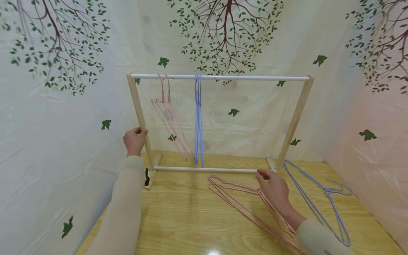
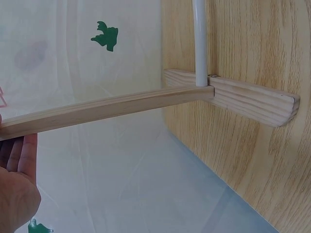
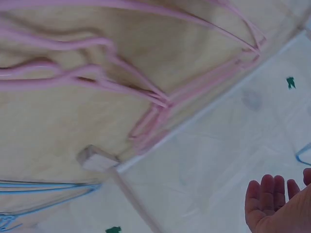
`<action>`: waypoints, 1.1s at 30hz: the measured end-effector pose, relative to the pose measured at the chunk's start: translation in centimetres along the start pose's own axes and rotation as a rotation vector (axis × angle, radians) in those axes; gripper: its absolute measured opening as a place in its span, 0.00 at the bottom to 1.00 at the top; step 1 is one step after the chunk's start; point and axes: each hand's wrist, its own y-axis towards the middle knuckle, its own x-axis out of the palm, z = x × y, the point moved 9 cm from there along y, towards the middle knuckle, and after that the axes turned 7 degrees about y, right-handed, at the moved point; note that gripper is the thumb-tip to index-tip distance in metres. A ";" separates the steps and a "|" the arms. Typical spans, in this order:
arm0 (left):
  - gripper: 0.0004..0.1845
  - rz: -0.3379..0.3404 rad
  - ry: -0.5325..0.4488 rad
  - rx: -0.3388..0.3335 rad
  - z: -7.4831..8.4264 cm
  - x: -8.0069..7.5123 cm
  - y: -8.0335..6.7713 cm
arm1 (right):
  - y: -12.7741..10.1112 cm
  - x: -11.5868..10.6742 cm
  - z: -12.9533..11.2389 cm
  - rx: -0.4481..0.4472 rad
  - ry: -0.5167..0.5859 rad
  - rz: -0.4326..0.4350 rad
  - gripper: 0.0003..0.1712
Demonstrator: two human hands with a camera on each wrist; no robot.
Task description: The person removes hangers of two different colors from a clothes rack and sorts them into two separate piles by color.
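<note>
A small rack with pale wooden posts and white bars stands on the table. My left hand grips its left post, the fingers behind the wood in the left wrist view. Two pink hangers hang near the left of the top bar, with several blue hangers beside them. More pink hangers lie in front of the rack. Over their hook end is my right hand, holding nothing; its fingers are loosely bent in the right wrist view.
On the table at the right lie blue hangers, just past the rack's right post. The lower white bar runs close above the wood-grain tabletop. Leaf-patterned sheeting surrounds the table at the back and sides.
</note>
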 end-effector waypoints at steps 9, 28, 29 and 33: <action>0.18 -0.002 -0.004 0.015 0.2 0.1 -0.1 | 4.3 0.6 -6.3 -0.017 0.085 0.018 0.20; 0.18 -0.001 0.014 0.002 0.0 -0.2 -0.1 | 8.7 4.7 -19.5 -0.005 0.253 -0.023 0.20; 0.18 0.000 0.017 0.005 0.1 -0.2 -0.1 | 8.7 4.8 -19.8 -0.005 0.253 -0.020 0.20; 0.17 0.007 0.023 0.012 0.2 -0.2 -0.1 | 8.7 5.3 -20.4 0.006 0.254 -0.013 0.19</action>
